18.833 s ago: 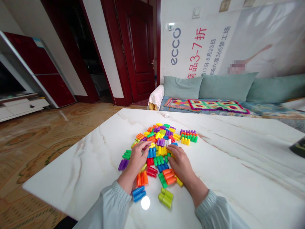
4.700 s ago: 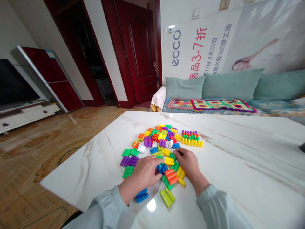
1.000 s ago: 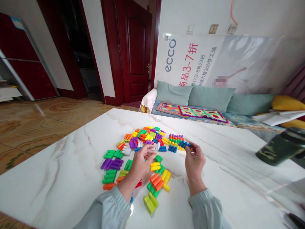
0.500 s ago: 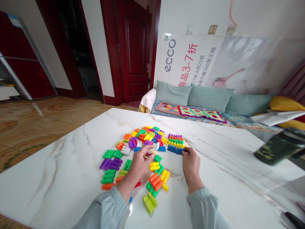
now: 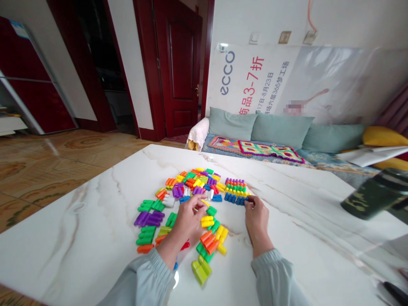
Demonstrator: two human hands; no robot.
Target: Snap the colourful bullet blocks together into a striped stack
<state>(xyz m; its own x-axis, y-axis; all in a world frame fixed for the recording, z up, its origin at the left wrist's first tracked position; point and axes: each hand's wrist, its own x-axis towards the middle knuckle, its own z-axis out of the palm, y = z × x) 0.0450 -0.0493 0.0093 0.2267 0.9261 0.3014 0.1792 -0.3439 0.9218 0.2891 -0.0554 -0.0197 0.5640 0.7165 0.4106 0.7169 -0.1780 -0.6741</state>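
Bright plastic building blocks (image 5: 208, 241), shaped like joined rounded pegs, lie loose on a white marble-patterned table (image 5: 95, 238). To their right stands a joined block of coloured rows (image 5: 235, 187) in purple, orange, green, yellow and blue. My right hand (image 5: 257, 216) has its fingertips pinched at the right end of the front row, on a blue building block (image 5: 241, 200). Above the loose pieces is my left hand (image 5: 188, 217), its fingers curled together. A yellow piece (image 5: 205, 203) shows by those fingertips; whether they grip it is unclear.
A dark green camouflage cup (image 5: 371, 195) stands on the table at the right. Near the right front corner lies a black object (image 5: 395, 293). Behind the table is a sofa with grey-green cushions (image 5: 282, 129). A red door (image 5: 180, 72) stands farther back.
Almost nothing differs. The whole view has shifted very slightly; both hands keep their places over the building blocks.
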